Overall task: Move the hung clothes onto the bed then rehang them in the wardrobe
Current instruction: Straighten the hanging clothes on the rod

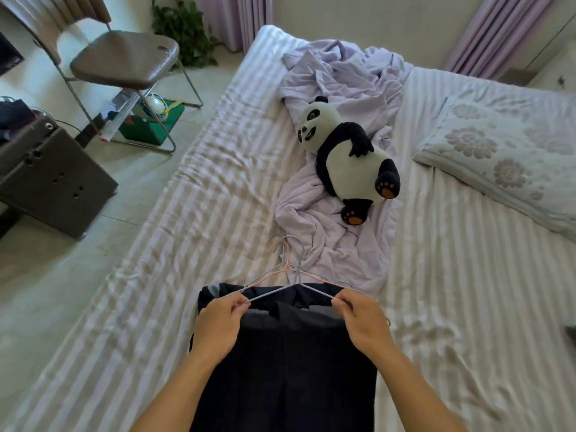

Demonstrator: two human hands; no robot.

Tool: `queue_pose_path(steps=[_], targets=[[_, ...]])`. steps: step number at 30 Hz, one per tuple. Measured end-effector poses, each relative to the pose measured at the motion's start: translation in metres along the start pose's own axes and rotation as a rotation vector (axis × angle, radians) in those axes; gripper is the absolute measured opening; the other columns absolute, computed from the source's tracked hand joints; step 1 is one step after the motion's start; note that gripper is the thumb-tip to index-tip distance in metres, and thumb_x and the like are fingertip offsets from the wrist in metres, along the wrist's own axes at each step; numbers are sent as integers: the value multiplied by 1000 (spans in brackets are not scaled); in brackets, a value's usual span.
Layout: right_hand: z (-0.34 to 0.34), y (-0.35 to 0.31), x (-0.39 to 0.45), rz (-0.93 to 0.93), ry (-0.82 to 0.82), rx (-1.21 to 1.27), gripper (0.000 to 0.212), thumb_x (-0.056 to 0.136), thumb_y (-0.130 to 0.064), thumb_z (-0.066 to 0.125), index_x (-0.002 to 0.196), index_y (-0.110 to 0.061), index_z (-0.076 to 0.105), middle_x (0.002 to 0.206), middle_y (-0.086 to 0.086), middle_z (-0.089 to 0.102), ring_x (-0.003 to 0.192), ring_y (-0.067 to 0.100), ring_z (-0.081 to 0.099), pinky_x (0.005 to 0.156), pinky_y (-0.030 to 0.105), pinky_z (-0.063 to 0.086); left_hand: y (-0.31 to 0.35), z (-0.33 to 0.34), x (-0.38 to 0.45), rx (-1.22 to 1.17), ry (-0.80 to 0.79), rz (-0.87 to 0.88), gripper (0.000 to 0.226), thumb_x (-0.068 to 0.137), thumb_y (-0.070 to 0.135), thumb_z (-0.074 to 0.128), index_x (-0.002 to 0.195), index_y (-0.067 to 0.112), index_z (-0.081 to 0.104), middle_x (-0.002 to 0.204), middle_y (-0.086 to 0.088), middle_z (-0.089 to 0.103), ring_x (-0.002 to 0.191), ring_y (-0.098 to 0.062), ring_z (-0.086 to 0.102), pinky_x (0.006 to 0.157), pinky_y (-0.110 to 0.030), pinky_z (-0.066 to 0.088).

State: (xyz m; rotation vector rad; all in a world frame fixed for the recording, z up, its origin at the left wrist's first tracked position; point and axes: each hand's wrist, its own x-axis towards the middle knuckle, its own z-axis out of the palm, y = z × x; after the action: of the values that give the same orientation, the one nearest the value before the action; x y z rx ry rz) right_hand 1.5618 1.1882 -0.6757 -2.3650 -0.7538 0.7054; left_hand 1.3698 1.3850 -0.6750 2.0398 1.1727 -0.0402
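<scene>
Pale tiled floor [40, 275] lies left of the bed [467, 322] with its striped sheet. A folding chair [124, 57] stands near a potted plant [184, 29], lilac curtains [505, 29] hang behind, and a dark cabinet [53, 179] sits at left.

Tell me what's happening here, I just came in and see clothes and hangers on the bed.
A person stands at the bed with both hands on a wire hanger. The left hand pinches one end and the right hand pinches the other, over dark clothes lying on the striped sheet. More hangers, pink and pale blue, lie just beyond. A toy panda rests on a crumpled lilac sheet further up, beside a pillow.
</scene>
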Motion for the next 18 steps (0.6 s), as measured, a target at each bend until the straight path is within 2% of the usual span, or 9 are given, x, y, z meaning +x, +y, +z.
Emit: queue_pose_path(steps=[3,6,9,14,18], targets=[[-22,-23,-28,-36,51,23,21,97,-21,57,77,-23,63,72,-11,60,73,6,56,66,16,42,17,-24,-28,-103,-1,42,18,96,25,60,80,32,68,68,9,64,67,-5,59,62,-24,44],[-43,-45,-61,-60,85,44,25,98,-18,57,74,-26,61,69,-10,60,69,6,57,64,15,43,33,-52,-61,-161,-12,97,18,94,24,63,80,32,71,72,3,67,71,-11,63,68,-27,50],[-62,-67,-98,-114,119,68,27,97,-14,58,72,-25,60,65,-9,60,67,4,55,62,14,42,46,-86,-99,-209,-11,153,18,92,21,66,79,30,74,69,3,68,66,-7,62,60,-13,44],[-90,-108,-162,-177,154,85,20,95,-16,61,76,-17,63,65,-6,60,64,6,55,63,19,44,63,-142,-164,-250,6,221,16,89,16,70,79,27,75,65,6,68,59,0,60,58,-12,42],[-113,-137,-210,-242,169,80,19,94,-18,64,75,-17,63,64,-5,59,63,5,54,63,18,43,69,-170,-217,-271,72,261,21,87,16,72,73,31,75,66,3,70,63,-12,63,59,-14,42]])
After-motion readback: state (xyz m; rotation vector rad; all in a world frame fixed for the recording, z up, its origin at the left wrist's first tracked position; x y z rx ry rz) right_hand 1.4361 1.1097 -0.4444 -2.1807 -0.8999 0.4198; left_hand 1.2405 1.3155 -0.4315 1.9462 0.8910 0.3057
